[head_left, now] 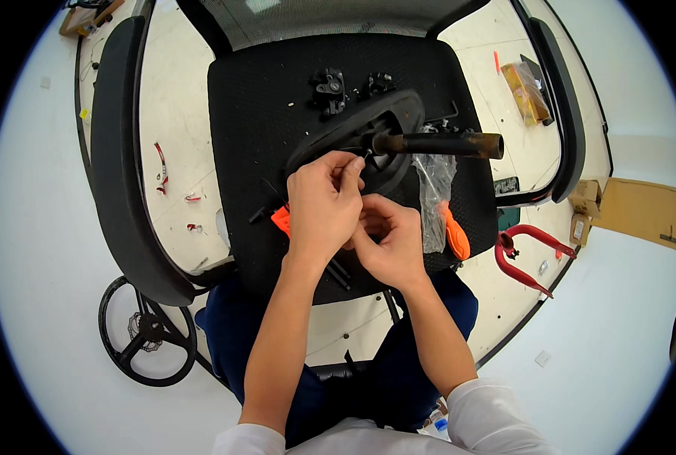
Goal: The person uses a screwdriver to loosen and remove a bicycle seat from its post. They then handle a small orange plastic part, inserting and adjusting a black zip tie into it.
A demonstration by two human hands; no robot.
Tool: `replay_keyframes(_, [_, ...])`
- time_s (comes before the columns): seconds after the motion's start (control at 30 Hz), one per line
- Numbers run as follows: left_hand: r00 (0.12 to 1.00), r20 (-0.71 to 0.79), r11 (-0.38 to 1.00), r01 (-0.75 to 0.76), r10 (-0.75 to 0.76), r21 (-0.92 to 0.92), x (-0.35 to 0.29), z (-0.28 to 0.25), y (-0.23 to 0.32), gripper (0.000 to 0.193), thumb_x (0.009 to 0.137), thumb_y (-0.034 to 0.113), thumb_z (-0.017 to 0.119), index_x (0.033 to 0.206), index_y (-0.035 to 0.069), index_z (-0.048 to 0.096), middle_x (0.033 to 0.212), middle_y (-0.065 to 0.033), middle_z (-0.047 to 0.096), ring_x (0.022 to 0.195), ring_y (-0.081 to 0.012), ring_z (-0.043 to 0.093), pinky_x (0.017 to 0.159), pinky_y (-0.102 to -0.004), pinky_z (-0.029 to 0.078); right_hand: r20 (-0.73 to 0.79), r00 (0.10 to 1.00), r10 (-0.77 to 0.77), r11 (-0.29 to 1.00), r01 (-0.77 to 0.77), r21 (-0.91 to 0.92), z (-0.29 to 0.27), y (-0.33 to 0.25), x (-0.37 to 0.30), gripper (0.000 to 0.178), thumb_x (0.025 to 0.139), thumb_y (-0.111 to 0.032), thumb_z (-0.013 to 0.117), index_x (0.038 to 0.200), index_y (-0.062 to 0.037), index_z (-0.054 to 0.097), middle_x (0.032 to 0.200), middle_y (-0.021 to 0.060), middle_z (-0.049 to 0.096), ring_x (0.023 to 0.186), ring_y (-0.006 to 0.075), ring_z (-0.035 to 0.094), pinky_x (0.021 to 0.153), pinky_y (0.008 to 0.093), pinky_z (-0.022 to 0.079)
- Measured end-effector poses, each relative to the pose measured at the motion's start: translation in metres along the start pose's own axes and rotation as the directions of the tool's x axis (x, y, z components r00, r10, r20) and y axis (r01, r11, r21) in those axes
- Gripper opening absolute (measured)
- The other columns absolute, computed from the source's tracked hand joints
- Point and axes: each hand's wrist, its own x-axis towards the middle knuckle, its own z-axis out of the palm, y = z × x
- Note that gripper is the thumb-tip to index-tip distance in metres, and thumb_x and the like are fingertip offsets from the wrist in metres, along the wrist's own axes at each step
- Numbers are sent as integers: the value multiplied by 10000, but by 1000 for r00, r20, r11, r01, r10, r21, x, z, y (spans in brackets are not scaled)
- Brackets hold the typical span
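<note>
A bicycle saddle (317,139) lies underside up on a black chair seat (251,114), with a worn black seatpost (459,145) pointing right from its clamp area. My left hand (324,197) is at the saddle's near edge, thumb and forefinger pinched beside the clamp. Just below it, my right hand (391,241) has its fingers curled together. Whatever either hand holds is too small or hidden to name. By my left wrist lies an orange piece (281,220). To the right of my right hand are a clear plastic bag (433,201) and an orange handle (456,233).
Black metal parts (329,89) and a hex key (453,114) lie beyond the saddle. Armrests (118,152) flank the seat. On the floor are a red fork (514,269), a small black wheel (148,327), a yellow box (523,92) and cardboard boxes (584,197).
</note>
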Motion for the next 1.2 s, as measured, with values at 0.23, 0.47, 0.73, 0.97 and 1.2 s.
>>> replay_keyframes(0.23, [998, 22, 998, 62, -61, -10, -3, -4, 1, 161, 922, 82, 613, 920, -66, 678, 674, -47, 616, 608, -64, 571, 556, -213, 460, 23, 993, -119, 985, 121, -121, -2, -4, 2, 123, 801, 51, 635, 924, 69, 637, 721, 93, 687, 640, 121, 685, 595, 224, 539])
replay_keyframes(0.47, [993, 111, 961, -6, 38, -276, -33, -21, 14, 155, 947, 104, 598, 963, -32, 671, 769, -53, 652, 678, -79, 595, 640, -218, 495, -149, 986, -80, 939, 125, 320, -23, -15, 5, 56, 860, 57, 603, 909, 71, 627, 725, 94, 647, 609, 117, 641, 541, 220, 522])
replay_keyframes(0.73, [982, 176, 876, 22, 72, -482, -52, -18, 8, 142, 963, 84, 588, 1027, -25, 651, 817, -26, 631, 714, -67, 570, 636, -209, 483, -39, 990, -134, 845, 135, 517, -22, -18, 5, 116, 842, 62, 622, 955, 76, 641, 717, 90, 643, 537, 89, 573, 511, 203, 468])
replay_keyframes(0.97, [976, 209, 849, 54, 68, -526, -57, -17, 5, 152, 965, 73, 578, 1043, -44, 635, 804, -39, 622, 701, -78, 566, 612, -220, 475, 20, 989, -146, 830, 112, 546, -23, -20, 5, 97, 838, 81, 626, 934, 73, 638, 733, 107, 654, 582, 105, 619, 507, 203, 480])
replay_keyframes(1.2, [970, 230, 820, 71, 76, -568, -55, -19, 1, 153, 967, 70, 572, 1038, -52, 631, 795, -42, 621, 696, -81, 568, 609, -224, 475, 7, 987, -159, 818, 128, 561, -18, -26, 6, 83, 819, 100, 631, 897, 71, 627, 731, 105, 655, 624, 124, 651, 537, 215, 511])
